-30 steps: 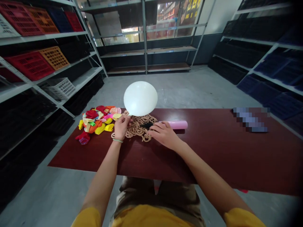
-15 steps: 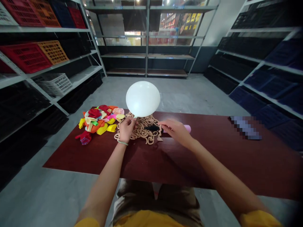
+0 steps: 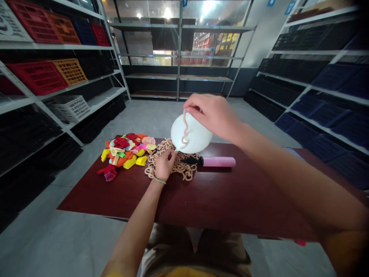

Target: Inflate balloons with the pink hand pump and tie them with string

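Note:
An inflated white balloon (image 3: 198, 134) tilts over the table, its neck pinched between the fingers of my left hand (image 3: 165, 165). My right hand (image 3: 211, 111) is raised in front of the balloon's upper part. From its closed fingertips hangs a wavy beige string (image 3: 185, 129), dangling across the balloon's near side. Below lies a tangled heap of the same beige strings (image 3: 157, 163). A pink hand pump (image 3: 219, 162) with a black end rests on the table, its tip over the heap.
Several uninflated coloured balloons (image 3: 127, 152) are piled left of the strings on the dark red table (image 3: 178, 204). Shelves with crates (image 3: 37, 77) line the left side, and dark crates (image 3: 325, 107) the right. A bare metal rack (image 3: 178, 73) stands at the back.
My right hand has lifted the wavy string from the table up in front of the balloon. The balloon has shifted right and tilted. My view has tipped upward a little.

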`<state>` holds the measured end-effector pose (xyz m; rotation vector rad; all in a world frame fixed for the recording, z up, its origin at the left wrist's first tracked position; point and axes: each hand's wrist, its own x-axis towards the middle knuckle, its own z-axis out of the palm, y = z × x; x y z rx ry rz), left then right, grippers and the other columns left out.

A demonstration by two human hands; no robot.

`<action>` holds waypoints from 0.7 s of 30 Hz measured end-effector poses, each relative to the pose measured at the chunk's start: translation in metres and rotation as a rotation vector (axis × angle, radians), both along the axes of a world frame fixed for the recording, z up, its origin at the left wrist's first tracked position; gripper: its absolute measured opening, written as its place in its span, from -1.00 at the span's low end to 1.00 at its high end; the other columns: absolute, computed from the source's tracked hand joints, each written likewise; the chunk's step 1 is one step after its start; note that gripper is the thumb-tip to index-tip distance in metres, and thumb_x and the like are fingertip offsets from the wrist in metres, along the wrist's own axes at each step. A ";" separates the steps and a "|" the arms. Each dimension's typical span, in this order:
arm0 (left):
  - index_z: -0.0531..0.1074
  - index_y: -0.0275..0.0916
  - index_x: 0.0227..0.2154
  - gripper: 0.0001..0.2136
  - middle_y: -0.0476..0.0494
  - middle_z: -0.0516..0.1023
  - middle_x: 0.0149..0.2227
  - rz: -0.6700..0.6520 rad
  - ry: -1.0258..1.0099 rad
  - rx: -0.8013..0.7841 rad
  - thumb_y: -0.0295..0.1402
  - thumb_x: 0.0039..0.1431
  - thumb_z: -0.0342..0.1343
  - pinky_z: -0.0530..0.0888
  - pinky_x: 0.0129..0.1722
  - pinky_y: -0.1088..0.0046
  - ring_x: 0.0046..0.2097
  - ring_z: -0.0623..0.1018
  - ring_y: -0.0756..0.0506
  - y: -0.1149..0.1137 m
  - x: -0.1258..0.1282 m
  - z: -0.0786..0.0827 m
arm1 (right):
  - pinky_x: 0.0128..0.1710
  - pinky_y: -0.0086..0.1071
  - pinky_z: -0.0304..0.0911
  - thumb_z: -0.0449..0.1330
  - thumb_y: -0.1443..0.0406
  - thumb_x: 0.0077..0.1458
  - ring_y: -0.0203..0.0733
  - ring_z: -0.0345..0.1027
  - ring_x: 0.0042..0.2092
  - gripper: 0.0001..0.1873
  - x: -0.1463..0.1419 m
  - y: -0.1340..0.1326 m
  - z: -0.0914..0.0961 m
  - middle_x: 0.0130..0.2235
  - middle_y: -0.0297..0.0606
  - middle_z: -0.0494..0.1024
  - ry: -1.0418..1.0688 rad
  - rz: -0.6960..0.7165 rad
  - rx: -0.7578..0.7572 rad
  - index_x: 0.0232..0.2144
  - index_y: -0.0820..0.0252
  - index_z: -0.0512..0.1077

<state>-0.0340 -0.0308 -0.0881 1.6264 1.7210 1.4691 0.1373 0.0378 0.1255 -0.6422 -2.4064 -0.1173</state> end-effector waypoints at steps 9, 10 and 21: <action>0.50 -0.21 -0.35 -0.77 -0.07 0.51 -0.47 0.114 0.232 0.121 -0.22 0.28 0.03 0.32 -0.35 0.49 -0.42 0.45 -0.03 -0.001 0.004 -0.004 | -0.38 -0.41 0.05 -0.01 0.35 0.25 -0.28 0.33 -0.32 -0.83 -0.049 0.000 -0.034 -0.35 -0.29 0.46 -0.193 -0.179 0.044 -0.26 0.25 0.38; 0.50 -0.22 -0.34 -0.78 -0.08 0.52 -0.44 0.130 0.262 0.147 -0.23 0.29 0.03 0.34 -0.33 0.48 -0.39 0.47 -0.04 -0.001 0.004 -0.004 | -0.41 -0.38 0.00 0.00 0.38 0.24 -0.26 0.32 -0.32 -0.85 -0.046 -0.007 -0.044 -0.33 -0.25 0.49 -0.236 -0.201 0.049 -0.26 0.25 0.38; 0.54 -0.26 -0.36 -0.84 -0.26 0.47 -0.06 0.158 0.180 0.390 -0.31 0.22 0.13 0.42 0.06 0.23 0.02 0.48 -0.14 0.007 -0.002 -0.001 | -0.44 -0.35 -0.04 -0.10 0.30 0.32 -0.25 0.34 -0.34 -0.74 -0.016 -0.037 -0.120 -0.31 -0.23 0.53 -0.043 -0.268 -0.058 -0.24 0.16 0.39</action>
